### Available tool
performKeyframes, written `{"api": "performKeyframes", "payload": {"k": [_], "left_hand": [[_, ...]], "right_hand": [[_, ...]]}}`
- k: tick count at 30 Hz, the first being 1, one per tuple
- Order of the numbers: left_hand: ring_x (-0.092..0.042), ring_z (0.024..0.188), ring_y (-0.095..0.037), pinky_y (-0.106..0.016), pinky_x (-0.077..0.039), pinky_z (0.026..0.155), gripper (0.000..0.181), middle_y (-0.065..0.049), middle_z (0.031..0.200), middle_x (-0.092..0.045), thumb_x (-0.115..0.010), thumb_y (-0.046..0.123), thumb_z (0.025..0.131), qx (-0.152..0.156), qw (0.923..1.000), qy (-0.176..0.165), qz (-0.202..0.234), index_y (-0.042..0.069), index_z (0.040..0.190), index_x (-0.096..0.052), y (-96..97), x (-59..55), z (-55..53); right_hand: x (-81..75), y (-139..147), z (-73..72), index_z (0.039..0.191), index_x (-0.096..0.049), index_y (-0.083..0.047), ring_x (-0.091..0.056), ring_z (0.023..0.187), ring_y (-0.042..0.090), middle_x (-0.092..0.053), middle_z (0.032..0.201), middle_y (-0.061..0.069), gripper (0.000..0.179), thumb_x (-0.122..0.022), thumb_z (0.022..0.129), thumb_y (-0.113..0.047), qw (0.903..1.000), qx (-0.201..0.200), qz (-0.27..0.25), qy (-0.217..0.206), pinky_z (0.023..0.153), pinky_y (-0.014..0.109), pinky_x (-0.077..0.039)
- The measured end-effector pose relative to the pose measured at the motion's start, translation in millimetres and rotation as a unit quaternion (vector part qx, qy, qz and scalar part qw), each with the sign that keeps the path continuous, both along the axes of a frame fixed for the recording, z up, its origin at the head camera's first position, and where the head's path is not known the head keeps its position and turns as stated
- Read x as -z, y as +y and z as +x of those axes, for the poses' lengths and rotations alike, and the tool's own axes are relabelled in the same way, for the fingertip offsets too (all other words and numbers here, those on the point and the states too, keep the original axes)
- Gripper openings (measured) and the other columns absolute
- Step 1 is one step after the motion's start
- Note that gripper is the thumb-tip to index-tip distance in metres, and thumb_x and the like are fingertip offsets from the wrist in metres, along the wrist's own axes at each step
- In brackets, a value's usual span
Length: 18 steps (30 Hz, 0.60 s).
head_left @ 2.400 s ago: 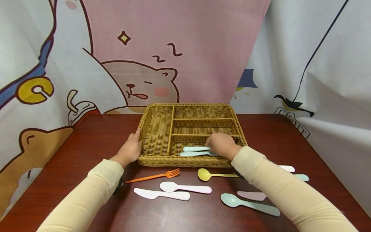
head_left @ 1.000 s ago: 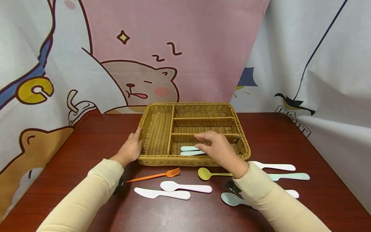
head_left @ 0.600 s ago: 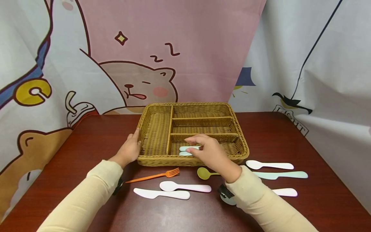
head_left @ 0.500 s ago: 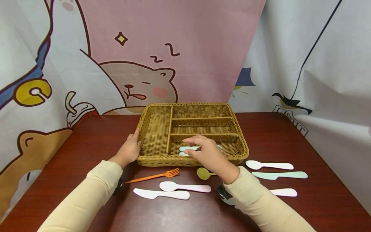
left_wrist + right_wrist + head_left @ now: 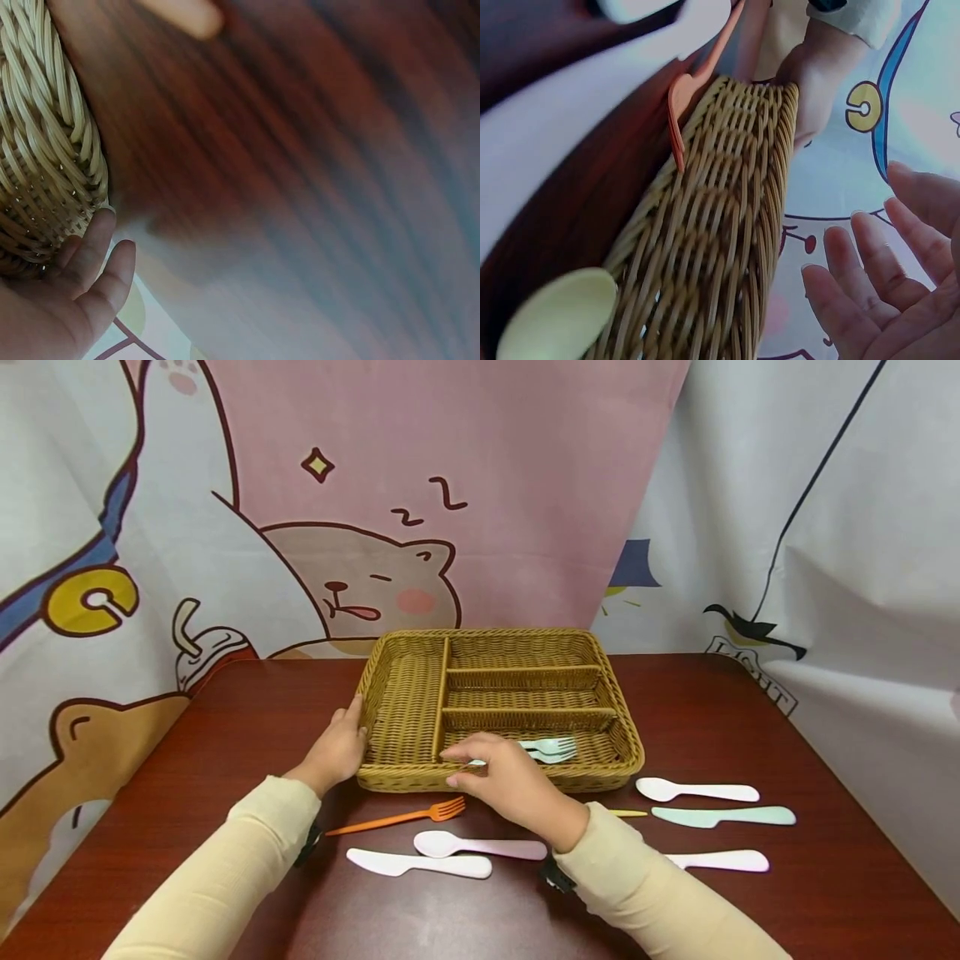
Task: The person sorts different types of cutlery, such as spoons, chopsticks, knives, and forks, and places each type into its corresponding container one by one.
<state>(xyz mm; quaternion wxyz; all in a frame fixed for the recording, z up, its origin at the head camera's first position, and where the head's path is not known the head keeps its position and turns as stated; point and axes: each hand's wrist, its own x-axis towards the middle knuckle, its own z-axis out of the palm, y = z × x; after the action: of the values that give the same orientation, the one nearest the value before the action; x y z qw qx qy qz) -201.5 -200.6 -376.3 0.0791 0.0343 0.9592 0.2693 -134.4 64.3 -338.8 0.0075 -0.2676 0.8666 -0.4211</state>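
Note:
My left hand (image 5: 333,750) rests against the left side of the wicker basket (image 5: 405,779), fingers extended along its outer wall. In the left wrist view those fingers (image 5: 94,247) lie at the woven edge. My right hand (image 5: 513,777) is over the basket's front rim, thumb and fingers spread apart with nothing between them. Two mint green forks (image 5: 553,747) lie in the front right compartment, their handles mostly hidden behind that hand. Just below the left fingertips of the right hand is an orange fork (image 5: 447,810) on the table.
On the table lie a pinkish spoon (image 5: 480,847), a white knife (image 5: 420,862), a white spoon (image 5: 697,790), a mint knife (image 5: 723,816) and a pale pink knife (image 5: 727,860) partly under the right sleeve. The yellow spoon (image 5: 559,322) is mostly hidden in the head view.
My right hand has come off the mint forks, spread its fingers and moved left and nearer over the front rim. The fork tines now show. My left hand stays at the basket.

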Motion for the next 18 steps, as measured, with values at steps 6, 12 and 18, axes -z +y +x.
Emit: {"api": "performKeyframes", "payload": {"k": [6, 12, 18], "left_hand": [[-0.041, 0.127, -0.044, -0.055, -0.038, 0.099, 0.059, -0.032, 0.148, -0.018, -0.028, 0.012, 0.106, 0.001, 1.0, 0.001, -0.004, 0.003, 0.155, 0.005, 0.1, -1.2, 0.5], [-0.039, 0.129, -0.045, -0.055, -0.037, 0.1, 0.059, -0.032, 0.149, -0.018, -0.027, 0.013, 0.106, 0.002, 1.0, 0.0, -0.002, 0.003, 0.155, 0.005, 0.0, -0.3, 0.7], [-0.036, 0.132, -0.045, -0.056, -0.035, 0.103, 0.059, -0.032, 0.15, -0.016, -0.027, 0.013, 0.106, 0.002, 1.0, 0.0, -0.001, 0.002, 0.155, 0.004, 1.1, -1.0, 1.2]], "right_hand": [[3.7, -12, 3.4, 0.118, -0.07, -0.014, -0.061, 0.108, 0.02, -0.065, 0.117, 0.002, 0.03, -0.072, 0.088, -0.017, 0.9994, -0.009, 0.03, -0.012, 0.088, 0.038, -0.05], [8.8, -25, 5.2, 0.118, -0.071, -0.015, -0.061, 0.109, 0.018, -0.065, 0.118, 0.002, 0.03, -0.072, 0.089, -0.019, 0.9979, -0.028, 0.058, -0.002, 0.091, 0.035, -0.049], [12.8, -36, 4.6, 0.116, -0.072, -0.013, -0.06, 0.112, 0.019, -0.066, 0.118, 0.002, 0.028, -0.071, 0.089, -0.016, 0.9969, -0.045, 0.065, 0.002, 0.093, 0.033, -0.048]]}}
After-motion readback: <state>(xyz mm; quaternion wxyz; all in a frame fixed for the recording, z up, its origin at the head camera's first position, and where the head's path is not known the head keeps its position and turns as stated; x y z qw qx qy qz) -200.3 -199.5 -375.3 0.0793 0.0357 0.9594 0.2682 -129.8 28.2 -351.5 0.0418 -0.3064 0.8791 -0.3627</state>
